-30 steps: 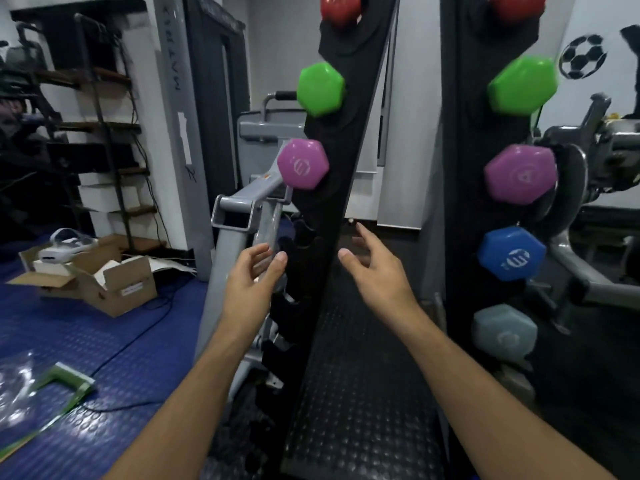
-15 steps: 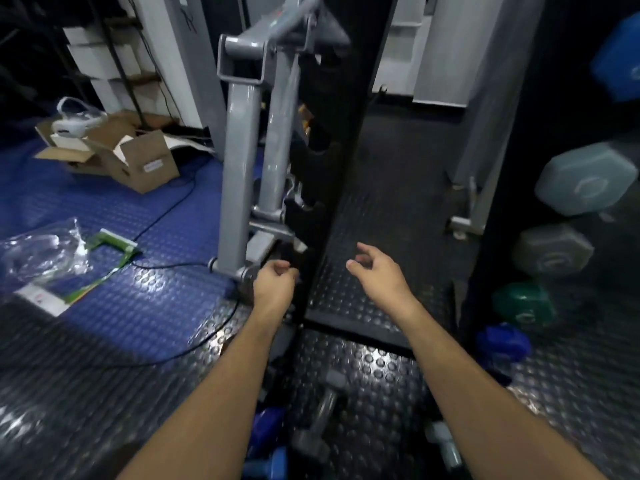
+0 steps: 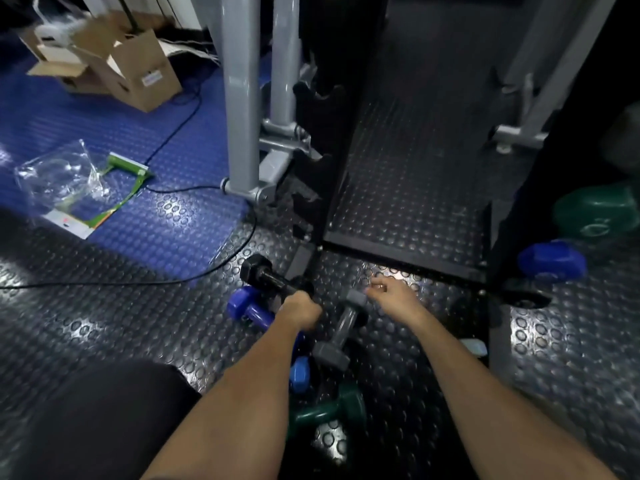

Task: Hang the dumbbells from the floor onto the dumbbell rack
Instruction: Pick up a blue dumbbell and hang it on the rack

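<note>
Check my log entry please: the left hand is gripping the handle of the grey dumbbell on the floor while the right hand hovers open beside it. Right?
Not quite. In the head view the left hand grips the handle of the black dumbbell, not the grey dumbbell, which lies untouched between the hands. The right hand does hover open beside it.

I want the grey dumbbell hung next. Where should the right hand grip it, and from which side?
Grip the grey dumbbell by its narrow bar between the two hexagonal heads, coming down from above. It lies flat on the studded floor, bar exposed and uncovered, and the right hand hovers open beside its far head.
</note>
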Available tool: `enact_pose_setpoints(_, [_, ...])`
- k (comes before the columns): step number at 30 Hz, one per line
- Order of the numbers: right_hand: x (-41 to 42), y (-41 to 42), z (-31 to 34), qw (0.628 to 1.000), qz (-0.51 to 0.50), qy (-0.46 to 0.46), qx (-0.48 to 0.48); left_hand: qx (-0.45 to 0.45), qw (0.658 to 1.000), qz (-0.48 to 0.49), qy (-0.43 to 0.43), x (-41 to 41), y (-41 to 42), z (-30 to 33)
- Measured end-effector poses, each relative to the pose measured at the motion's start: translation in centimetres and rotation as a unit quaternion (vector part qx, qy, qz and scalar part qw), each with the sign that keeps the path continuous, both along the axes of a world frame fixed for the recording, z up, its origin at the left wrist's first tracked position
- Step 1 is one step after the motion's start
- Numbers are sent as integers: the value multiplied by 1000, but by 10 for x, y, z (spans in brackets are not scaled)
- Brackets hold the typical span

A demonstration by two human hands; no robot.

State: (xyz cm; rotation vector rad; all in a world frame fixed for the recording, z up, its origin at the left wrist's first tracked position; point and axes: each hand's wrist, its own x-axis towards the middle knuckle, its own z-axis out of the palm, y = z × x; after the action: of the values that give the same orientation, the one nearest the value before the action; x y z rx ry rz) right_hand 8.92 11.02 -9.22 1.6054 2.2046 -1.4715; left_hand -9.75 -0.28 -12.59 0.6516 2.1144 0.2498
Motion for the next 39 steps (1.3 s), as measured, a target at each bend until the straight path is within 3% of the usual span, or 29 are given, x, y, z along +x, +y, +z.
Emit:
enact_pose_setpoints(5, [-7, -13, -19, 998, 59, -4, -4, -155, 971, -159, 90, 32, -47, -25])
enact_pose_setpoints(12, [-24, -31, -44, 985, 161, -56, -12, -241, 939, -196, 149, 37, -73, -67])
enact_pose_setpoints(17, [-23, -25, -57, 980, 181, -78, -12, -291, 936, -159, 120, 42, -79, -90])
enact_pose_setpoints(21, [-21, -24, -57, 984, 164, -66, -18, -239, 938, -167, 187, 41, -78, -89])
enact_pose_setpoints(23, [-20, -22, -57, 983, 172, -65, -19, -198, 951, -155, 182, 39, -79, -80])
enact_pose_setpoints(34, [-28, -18, -57, 988, 150, -28, -38, -111, 994, -3, 3, 22, -65, -46])
enact_pose_setpoints(39, [-27, -16, -56, 993, 106, -14, -52, 40, 990, 123, -62, 19, -29, -16])
